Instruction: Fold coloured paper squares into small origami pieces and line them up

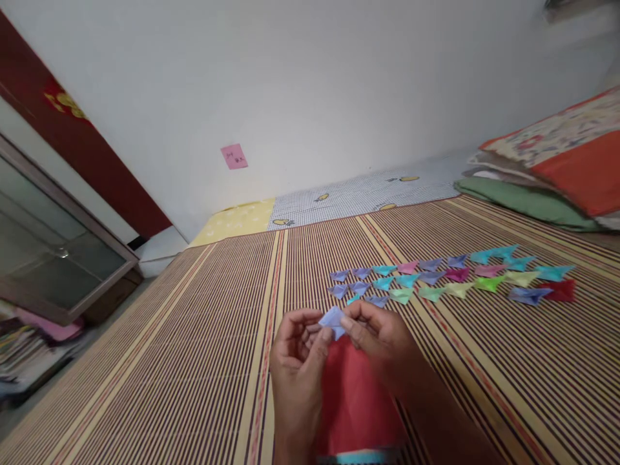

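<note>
A small folded piece of pale blue paper [332,320] is pinched between both hands near the lower middle of the view. My left hand [299,361] grips its left side with the thumb in front and the fingers curled behind. On its right side, my right hand [378,336] pinches the edge between thumb and forefinger. Beneath the hands lies a red sheet [356,400], partly covered by them. Beyond, several small folded paper pieces in blue, pink, green, yellow and red stand in rows, among them a magenta one [456,274].
A striped mat [217,323] covers the surface. At the back right are stacked pillows and a green folded cloth [523,201]. A white wall with a pink note [234,156] rises behind. A glass-fronted cabinet [53,239] stands at the left.
</note>
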`<state>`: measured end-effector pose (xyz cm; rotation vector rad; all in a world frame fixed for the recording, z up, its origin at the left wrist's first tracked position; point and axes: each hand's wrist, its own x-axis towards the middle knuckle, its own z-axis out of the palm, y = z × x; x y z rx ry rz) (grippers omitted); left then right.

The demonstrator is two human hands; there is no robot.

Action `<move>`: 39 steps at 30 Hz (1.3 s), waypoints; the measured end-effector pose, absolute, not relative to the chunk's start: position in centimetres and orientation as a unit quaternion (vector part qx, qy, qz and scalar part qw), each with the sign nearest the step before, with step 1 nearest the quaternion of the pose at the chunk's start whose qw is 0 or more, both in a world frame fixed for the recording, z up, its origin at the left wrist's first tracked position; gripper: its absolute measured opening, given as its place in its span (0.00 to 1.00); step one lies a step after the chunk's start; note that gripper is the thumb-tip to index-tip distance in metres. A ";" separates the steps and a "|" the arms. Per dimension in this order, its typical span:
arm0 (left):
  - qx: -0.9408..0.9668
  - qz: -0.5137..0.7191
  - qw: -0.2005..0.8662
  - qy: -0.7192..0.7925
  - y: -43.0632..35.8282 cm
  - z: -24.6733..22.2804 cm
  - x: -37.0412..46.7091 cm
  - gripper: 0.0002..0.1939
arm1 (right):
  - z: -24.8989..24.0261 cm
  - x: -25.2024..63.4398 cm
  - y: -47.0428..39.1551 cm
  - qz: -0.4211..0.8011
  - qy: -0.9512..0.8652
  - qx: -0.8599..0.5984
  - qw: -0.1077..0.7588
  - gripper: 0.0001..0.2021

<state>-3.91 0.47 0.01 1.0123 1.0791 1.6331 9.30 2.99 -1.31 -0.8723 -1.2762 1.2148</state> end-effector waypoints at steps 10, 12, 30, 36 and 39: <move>0.355 0.690 0.444 0.447 0.7 -1.0 -3.5 0.13 | -0.8 8.9 2.5 0.488 -0.556 -0.389 0.549 0.11; 0.357 0.689 0.442 0.450 0.7 -0.9 -3.4 0.12 | -0.8 8.9 2.5 0.489 -0.555 -0.392 0.547 0.11; 0.444 0.654 0.394 0.469 0.2 0.0 -3.8 0.06 | -0.6 9.4 2.3 0.395 -0.625 -0.405 0.538 0.11; 0.386 0.674 0.419 0.470 0.2 -0.5 -3.7 0.08 | -0.5 9.3 2.3 0.434 -0.605 -0.389 0.542 0.12; 0.358 0.684 0.438 0.461 0.2 -0.8 -3.4 0.09 | -0.7 9.2 2.4 0.458 -0.588 -0.381 0.548 0.12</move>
